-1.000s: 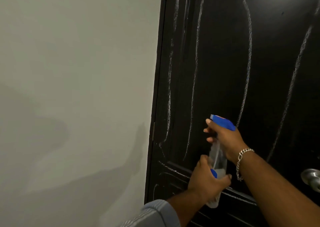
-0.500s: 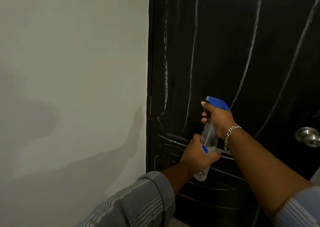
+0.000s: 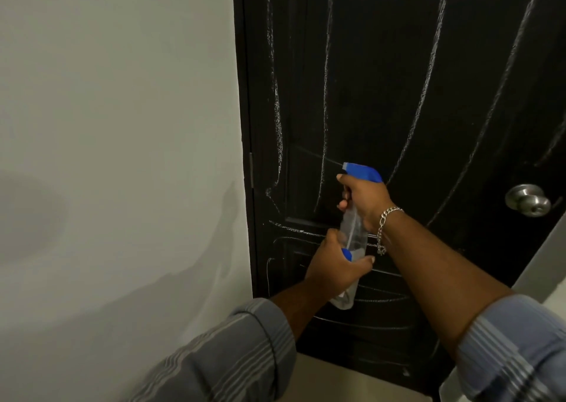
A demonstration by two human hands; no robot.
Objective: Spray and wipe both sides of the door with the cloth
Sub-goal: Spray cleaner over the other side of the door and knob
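Note:
A black panelled door (image 3: 382, 80) fills the right half of the view, streaked with pale dusty lines along its mouldings. In front of it I hold a clear spray bottle (image 3: 353, 236) with a blue trigger head (image 3: 363, 172), nozzle pointing left toward the door's hinge side. My right hand (image 3: 364, 199) grips the neck with fingers on the trigger. My left hand (image 3: 333, 267) curls round the lower body of the bottle; a small blue thing shows at its fingers. No cloth is visible.
A plain pale wall (image 3: 116, 156) fills the left half up to the door frame. A round metal door knob (image 3: 527, 200) sits at the right edge. Light floor (image 3: 352, 380) shows below the door.
The view has tilted down and drawn back, so the knob and floor show more. Both hands keep the same hold on the bottle, which now sits lower against the door panels.

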